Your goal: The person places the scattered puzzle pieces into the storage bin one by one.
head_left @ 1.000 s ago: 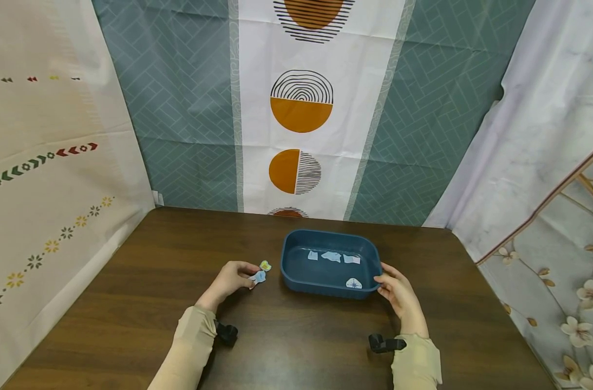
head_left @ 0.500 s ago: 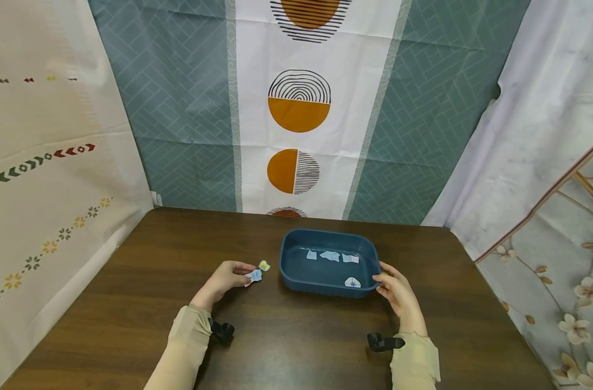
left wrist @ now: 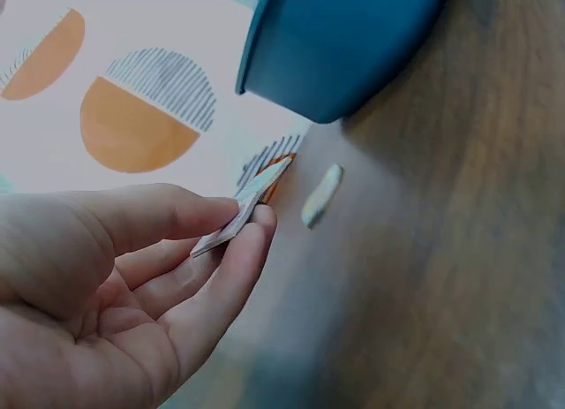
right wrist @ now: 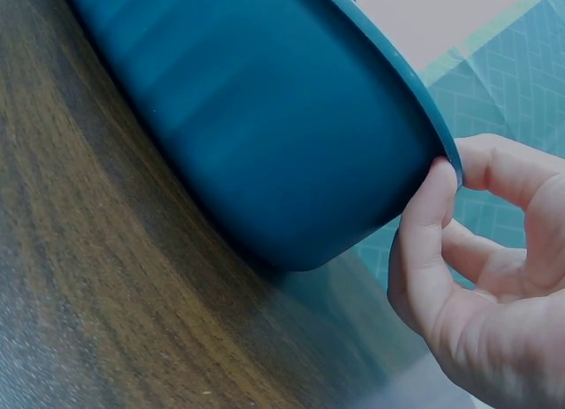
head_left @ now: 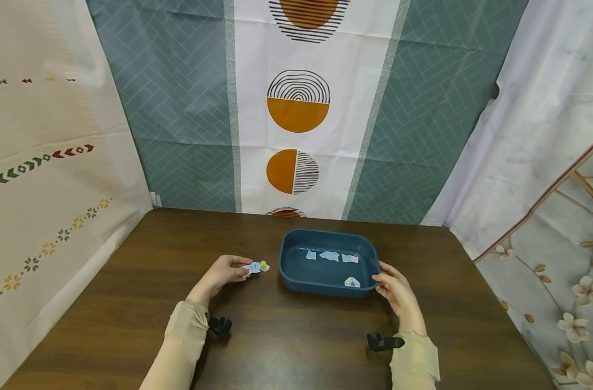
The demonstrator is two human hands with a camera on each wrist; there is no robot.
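My left hand (head_left: 221, 272) pinches a thin, flat, light-blue puzzle piece (head_left: 254, 267) between thumb and fingers; in the left wrist view the piece (left wrist: 252, 197) shows edge-on, above the table. Just beyond it a small yellow-and-blue puzzle piece (head_left: 264, 266) lies on the wood. Further right stands a blue rectangular tub (head_left: 320, 288). My right hand (head_left: 398, 295) grips the tub's right end, thumb and fingertips on the rim, as the right wrist view shows. Inside are light-blue pieces (head_left: 330, 255) along the back and a white piece with a compass star (head_left: 352, 282) at front right.
The dark wooden table (head_left: 296, 341) extends in front of the tub and to both sides. Behind it hangs a patterned curtain (head_left: 296, 179). More cloth hangs at the left (head_left: 57, 206) and right. A black strap mount (head_left: 219, 326) sits on each wrist.
My left hand has moved slightly left and away from me with the light-blue piece, which now appears next to the yellow piece in the head view. My right hand has stayed on the tub.
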